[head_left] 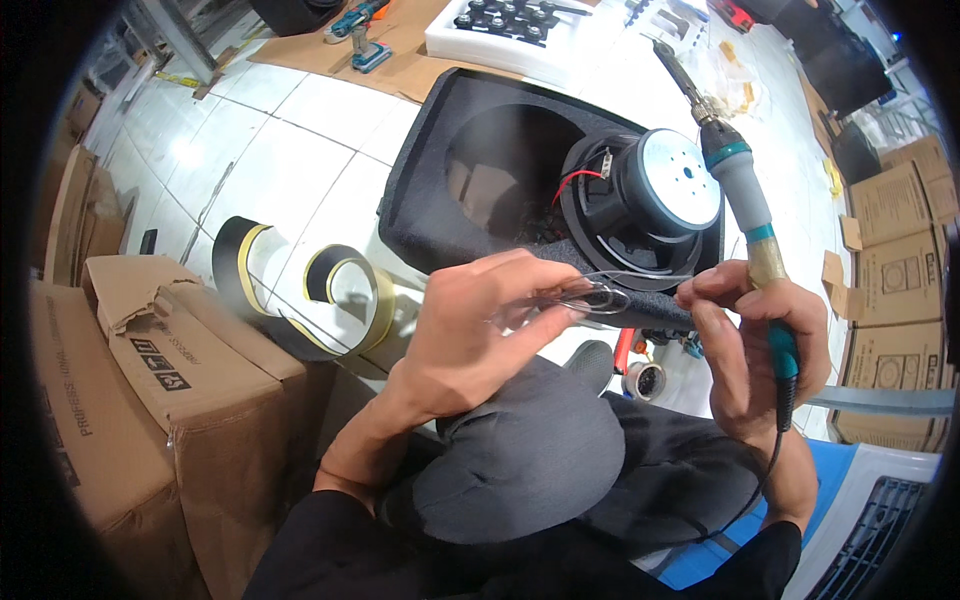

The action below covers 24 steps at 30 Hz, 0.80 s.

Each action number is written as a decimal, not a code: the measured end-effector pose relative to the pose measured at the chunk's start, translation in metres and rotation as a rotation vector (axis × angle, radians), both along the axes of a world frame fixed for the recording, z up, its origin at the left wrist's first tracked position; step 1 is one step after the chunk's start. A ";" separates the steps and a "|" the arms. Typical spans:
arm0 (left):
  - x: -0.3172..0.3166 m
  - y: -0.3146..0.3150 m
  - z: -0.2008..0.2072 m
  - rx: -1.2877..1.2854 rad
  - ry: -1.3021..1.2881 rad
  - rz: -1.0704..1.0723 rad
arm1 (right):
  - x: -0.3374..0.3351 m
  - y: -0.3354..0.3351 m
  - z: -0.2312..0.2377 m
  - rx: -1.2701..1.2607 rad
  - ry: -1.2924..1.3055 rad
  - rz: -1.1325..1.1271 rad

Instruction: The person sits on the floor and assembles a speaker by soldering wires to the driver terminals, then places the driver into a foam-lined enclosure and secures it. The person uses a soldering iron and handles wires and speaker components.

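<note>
My left hand (470, 335) is closed on a small loose coil of thin silvery wire (600, 297), which looks like solder. A strand of it runs across to my right hand (770, 345), whose thumb and fingertips come together near its end. A soldering iron (742, 190) with a grey and teal handle also rests in my right hand, its tip pointing up and away and its cord hanging down. Beyond my hands lies a black speaker cabinet (425, 190) with a round opening. On it sits a speaker driver (680, 180), magnet up, with a red wire (577, 180) at its terminal.
Rolls of black-and-yellow strip (380, 310) stand on the tiled floor at left. Cardboard boxes (200, 370) crowd the left side, and more boxes (895, 270) are stacked at right. A foam tray (500, 50) of metal parts and a cordless tool (355, 25) lie beyond the cabinet.
</note>
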<state>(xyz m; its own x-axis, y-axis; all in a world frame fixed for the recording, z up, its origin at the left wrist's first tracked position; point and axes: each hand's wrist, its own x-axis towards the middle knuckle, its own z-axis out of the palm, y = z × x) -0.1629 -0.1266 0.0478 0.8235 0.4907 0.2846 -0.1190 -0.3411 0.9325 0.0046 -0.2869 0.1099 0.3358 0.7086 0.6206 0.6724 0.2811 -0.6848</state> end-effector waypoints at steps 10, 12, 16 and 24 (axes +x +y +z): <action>0.020 0.086 -0.012 0.790 0.125 0.224 | 0.037 -0.046 0.016 -0.100 -0.027 -0.055; 0.027 0.102 -0.008 0.929 0.225 0.216 | 0.040 -0.053 0.025 -0.130 0.025 -0.074; 0.043 0.133 -0.004 1.072 0.255 0.085 | 0.043 -0.051 0.045 -0.374 -0.247 -0.224; 0.077 0.162 -0.018 0.824 0.033 -0.051 | 0.027 -0.013 0.055 -0.577 -0.300 -0.350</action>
